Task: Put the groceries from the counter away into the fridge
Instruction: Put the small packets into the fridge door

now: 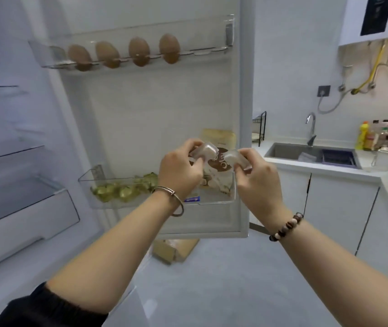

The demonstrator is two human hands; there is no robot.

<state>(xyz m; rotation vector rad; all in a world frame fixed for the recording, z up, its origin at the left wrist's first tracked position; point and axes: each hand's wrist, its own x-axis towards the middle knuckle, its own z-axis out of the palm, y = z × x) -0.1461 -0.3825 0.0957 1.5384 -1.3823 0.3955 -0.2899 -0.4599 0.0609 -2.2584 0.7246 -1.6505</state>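
The fridge door [155, 109] stands open in front of me. My left hand [180, 172] grips a small clear plastic cup [206, 151], and my right hand [257, 178] grips a second small clear cup [234, 158]. Both cups are held just above the lower door bin [211, 200]. In that bin stand a brown and cream packet [219, 166] and several gold-wrapped sweets [122, 190]. Several brown eggs [138, 51] sit in the upper door rack [53, 63].
Glass shelves and a drawer [23, 208] of the fridge lie to the left. A counter with a sink [311, 153], a tap [312, 125] and bottles [372, 135] is at the right, above white cabinets. A cardboard box [175, 250] lies on the floor under the door.
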